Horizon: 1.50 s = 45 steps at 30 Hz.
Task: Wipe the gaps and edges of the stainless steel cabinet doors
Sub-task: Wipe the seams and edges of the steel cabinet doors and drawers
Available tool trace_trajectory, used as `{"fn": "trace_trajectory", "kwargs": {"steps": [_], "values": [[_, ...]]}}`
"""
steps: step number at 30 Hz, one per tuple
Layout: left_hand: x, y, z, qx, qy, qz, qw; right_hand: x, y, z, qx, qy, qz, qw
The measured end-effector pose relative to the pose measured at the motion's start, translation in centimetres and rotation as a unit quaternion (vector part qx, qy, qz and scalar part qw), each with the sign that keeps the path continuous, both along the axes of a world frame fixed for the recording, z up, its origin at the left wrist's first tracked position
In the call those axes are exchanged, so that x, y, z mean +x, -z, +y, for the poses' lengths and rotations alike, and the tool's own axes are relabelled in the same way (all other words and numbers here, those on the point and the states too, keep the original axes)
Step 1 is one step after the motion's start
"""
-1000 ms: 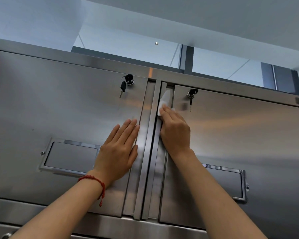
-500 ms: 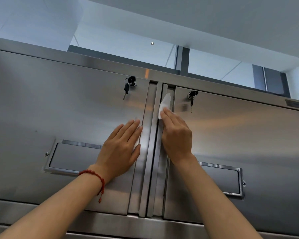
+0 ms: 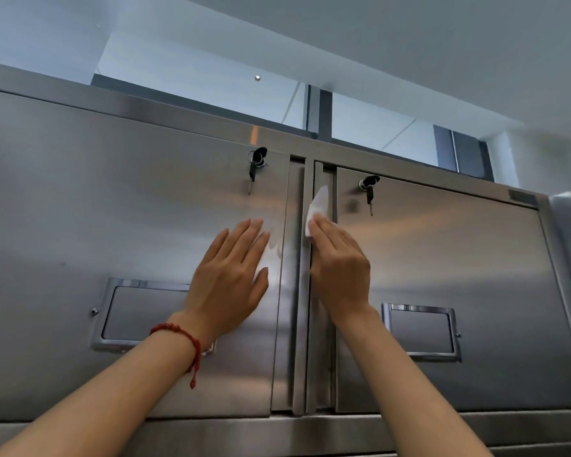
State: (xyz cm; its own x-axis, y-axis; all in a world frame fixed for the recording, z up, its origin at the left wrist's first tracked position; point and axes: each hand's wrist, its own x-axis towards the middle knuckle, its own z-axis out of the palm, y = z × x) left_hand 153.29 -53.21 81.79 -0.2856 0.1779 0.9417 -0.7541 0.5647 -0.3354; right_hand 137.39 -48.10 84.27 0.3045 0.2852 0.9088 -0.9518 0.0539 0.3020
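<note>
Two stainless steel cabinet doors fill the view overhead, the left door (image 3: 119,219) and the right door (image 3: 442,258), with a vertical gap (image 3: 307,324) between their edges. My left hand (image 3: 234,278) lies flat on the left door beside the gap, fingers straight, a red cord on its wrist. My right hand (image 3: 340,262) presses a white wipe (image 3: 317,206) with straight fingers into the recessed edge strip of the right door, just right of the gap. Most of the wipe sticks out above the fingertips.
Each door has a lock with a key hanging from it, the left key (image 3: 254,166) and the right key (image 3: 369,189). Recessed handle plates sit low on the left door (image 3: 136,315) and the right door (image 3: 421,331). A steel ledge (image 3: 310,430) runs below; the ceiling is above.
My right hand with the wipe has slid slightly down the right door's edge strip. My left hand stays flat on the left door. The view has shifted a little.
</note>
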Motion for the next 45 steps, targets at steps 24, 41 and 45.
{"fn": "trace_trajectory", "kwargs": {"steps": [24, 41, 45], "values": [[-0.8, 0.3, -0.9, 0.032, -0.038, 0.036, 0.998, -0.8, -2.0, -1.9, -0.005, 0.001, 0.05, 0.999], [-0.7, 0.4, -1.0, 0.022, -0.038, 0.037, 0.998, -0.9, -1.7, -1.8, -0.008, 0.002, 0.06, 0.998], [-0.8, 0.3, -1.0, 0.021, -0.036, 0.038, 0.998, -1.3, -1.2, -1.8, 0.001, 0.002, 0.066, 0.998]]}}
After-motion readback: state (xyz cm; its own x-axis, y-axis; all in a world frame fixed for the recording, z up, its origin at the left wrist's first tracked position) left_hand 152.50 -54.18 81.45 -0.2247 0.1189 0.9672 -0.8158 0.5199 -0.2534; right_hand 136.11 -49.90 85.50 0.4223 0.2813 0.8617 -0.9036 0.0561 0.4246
